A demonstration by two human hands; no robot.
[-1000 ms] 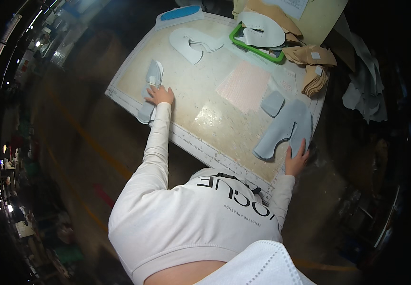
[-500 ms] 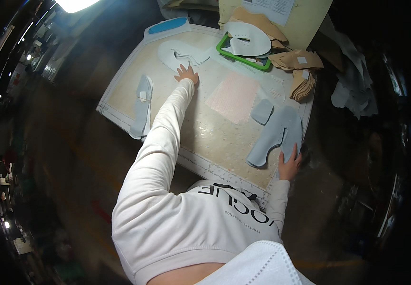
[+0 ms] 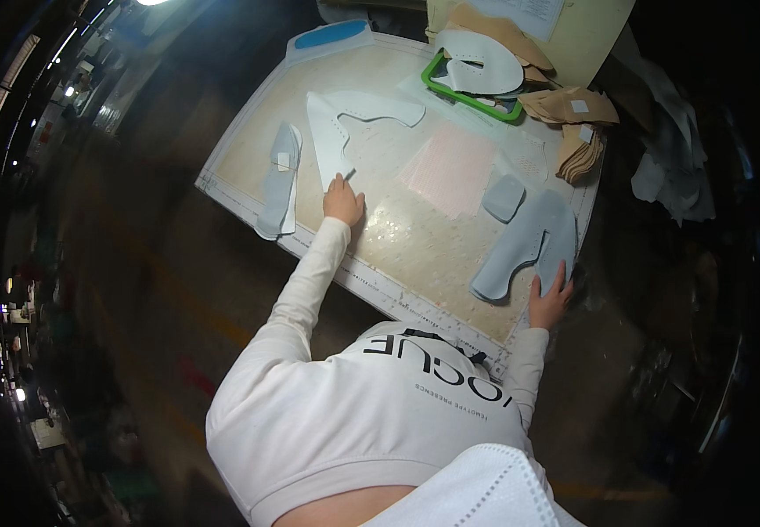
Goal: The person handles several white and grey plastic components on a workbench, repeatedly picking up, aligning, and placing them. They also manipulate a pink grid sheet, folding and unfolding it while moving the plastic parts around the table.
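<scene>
White curved piece (image 3: 325,136) lies left of pink sheets (image 3: 453,167). Left hand (image 3: 343,202): fingers pinched on its near tip, likely because that end is closest. Right hand (image 3: 551,305): fingers spread, resting on grey piece (image 3: 510,250), right of and nearer than pink sheets, perhaps steadying it. White piece's held leg points nearward, long axis running away and slightly left; other arm bends right, ending by pink sheets' far-left corner.

One table (image 3: 424,255) carries one forked grey shape (image 3: 520,242), one green basket (image 3: 473,105) and one blue oval (image 3: 330,34).
</scene>
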